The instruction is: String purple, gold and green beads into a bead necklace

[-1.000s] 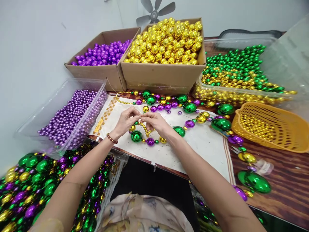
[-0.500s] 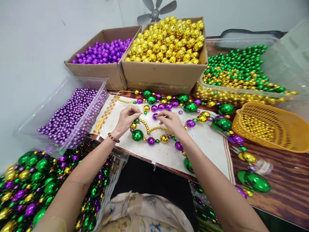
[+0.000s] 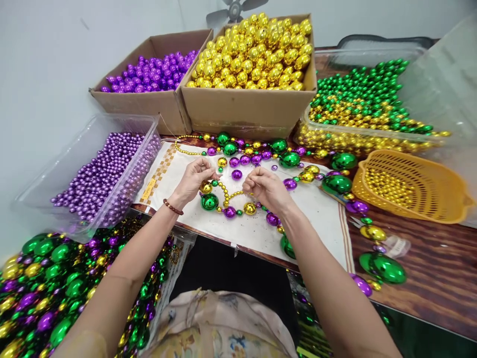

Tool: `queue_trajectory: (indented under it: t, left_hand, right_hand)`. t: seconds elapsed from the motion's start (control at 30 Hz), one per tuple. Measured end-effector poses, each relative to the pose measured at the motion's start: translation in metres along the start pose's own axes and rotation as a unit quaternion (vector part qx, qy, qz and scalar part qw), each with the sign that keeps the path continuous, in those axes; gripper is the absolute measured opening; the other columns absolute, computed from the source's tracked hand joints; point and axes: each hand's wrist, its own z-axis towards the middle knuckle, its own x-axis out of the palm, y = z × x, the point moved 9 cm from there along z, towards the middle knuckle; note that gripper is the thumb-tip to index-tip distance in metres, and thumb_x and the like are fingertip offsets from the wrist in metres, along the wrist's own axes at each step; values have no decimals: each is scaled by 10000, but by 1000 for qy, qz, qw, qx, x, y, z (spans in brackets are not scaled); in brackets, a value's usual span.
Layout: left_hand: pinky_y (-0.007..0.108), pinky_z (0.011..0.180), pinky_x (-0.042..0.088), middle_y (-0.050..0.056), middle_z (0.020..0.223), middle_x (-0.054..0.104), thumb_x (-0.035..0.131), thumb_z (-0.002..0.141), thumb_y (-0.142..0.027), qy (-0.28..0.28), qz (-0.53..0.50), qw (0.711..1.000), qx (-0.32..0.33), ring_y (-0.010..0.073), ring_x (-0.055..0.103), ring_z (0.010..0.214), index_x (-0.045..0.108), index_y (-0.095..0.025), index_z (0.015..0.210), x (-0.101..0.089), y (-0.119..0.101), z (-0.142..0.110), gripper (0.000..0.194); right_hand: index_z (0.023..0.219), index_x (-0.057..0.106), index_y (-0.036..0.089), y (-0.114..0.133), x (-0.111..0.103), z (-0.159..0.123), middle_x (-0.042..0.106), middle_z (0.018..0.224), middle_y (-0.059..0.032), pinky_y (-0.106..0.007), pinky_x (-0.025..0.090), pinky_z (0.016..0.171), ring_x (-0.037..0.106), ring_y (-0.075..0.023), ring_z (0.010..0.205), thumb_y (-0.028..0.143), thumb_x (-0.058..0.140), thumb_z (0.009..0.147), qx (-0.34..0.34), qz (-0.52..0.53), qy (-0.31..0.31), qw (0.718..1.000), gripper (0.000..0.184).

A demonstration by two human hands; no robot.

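My left hand [image 3: 194, 178] is pinched shut on the end of a bead string [image 3: 228, 201] over a white cloth [image 3: 316, 219]. My right hand [image 3: 266, 188] is curled shut a short way to the right, pinching the same string of small gold beads. Below the hands the string carries a green ball [image 3: 209, 202], a purple ball [image 3: 230, 212] and a gold ball [image 3: 249, 208]. A loose purple ball [image 3: 236, 174] lies between the hands. The string trails off the table edge under my right forearm.
Cardboard boxes of purple balls [image 3: 149, 74] and gold balls [image 3: 253, 54] stand at the back. A clear tub of small purple beads [image 3: 97, 174] is left, a tray of green and gold beads [image 3: 372, 104] and a yellow basket [image 3: 413, 186] right. Finished strands [image 3: 55, 283] pile at lower left.
My hands were together pinching the string; the right hand has moved off to the right, drawing the gold beads out, and the strand has slid toward the table edge.
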Motion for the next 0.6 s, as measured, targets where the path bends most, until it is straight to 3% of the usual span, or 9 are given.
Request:
queue_trajectory:
  t: [0.1, 0.2, 0.3, 0.4, 0.5, 0.6]
  left_hand:
    - [277, 707, 565, -33, 627, 642, 796, 770, -333, 53, 18, 998, -30, 94, 638, 598, 511, -182, 776, 9, 7, 0, 323]
    - [220, 559, 509, -20, 648, 640, 777, 786, -336, 99, 46, 992, -62, 100, 635, 590, 513, -185, 788, 19, 13, -1, 304]
    - [218, 570, 512, 15, 751, 677, 765, 794, -328, 136, 55, 987, -62, 94, 639, 617, 539, -174, 790, 32, 13, -4, 273]
    - [226, 603, 524, 15, 725, 677, 800, 756, -329, 140, 47, 988, -53, 98, 641, 616, 563, -169, 768, 40, 9, -6, 287]
    - [229, 589, 529, 7, 667, 663, 851, 698, -335, 104, 65, 991, -49, 127, 661, 618, 591, -172, 738, 36, 4, -7, 309]
    - [218, 551, 524, 15, 663, 654, 882, 660, -316, 65, 117, 990, -46, 144, 670, 627, 621, -172, 723, 24, 0, -6, 304]
  right_hand:
    - [703, 512, 204, 15, -4, 1, 495, 587, 50, -263, 453, 592, 523, -105, 571, 190, 707, 723, -8, -43, -20, 999, 196]
    - [764, 519, 210, 39, 10, 4, 583, 679, 22, -319, 541, 687, 604, -130, 656, 224, 684, 786, -23, -81, -10, 996, 167]
    - [800, 518, 210, 56, 34, 14, 640, 761, -2, -362, 582, 767, 648, -143, 728, 237, 674, 831, -31, -91, 17, 995, 161]
    - [790, 510, 206, 55, 48, 26, 648, 746, 3, -348, 594, 781, 656, -135, 744, 209, 655, 841, -32, -82, 13, 996, 154]
    - [798, 504, 209, 45, 37, 28, 641, 748, 16, -336, 597, 781, 653, -128, 760, 188, 610, 846, -35, -87, -40, 995, 118]
    - [855, 555, 212, 49, -4, -1, 656, 895, -6, -317, 586, 731, 639, -145, 824, 181, 598, 818, -62, -199, -117, 971, 65]
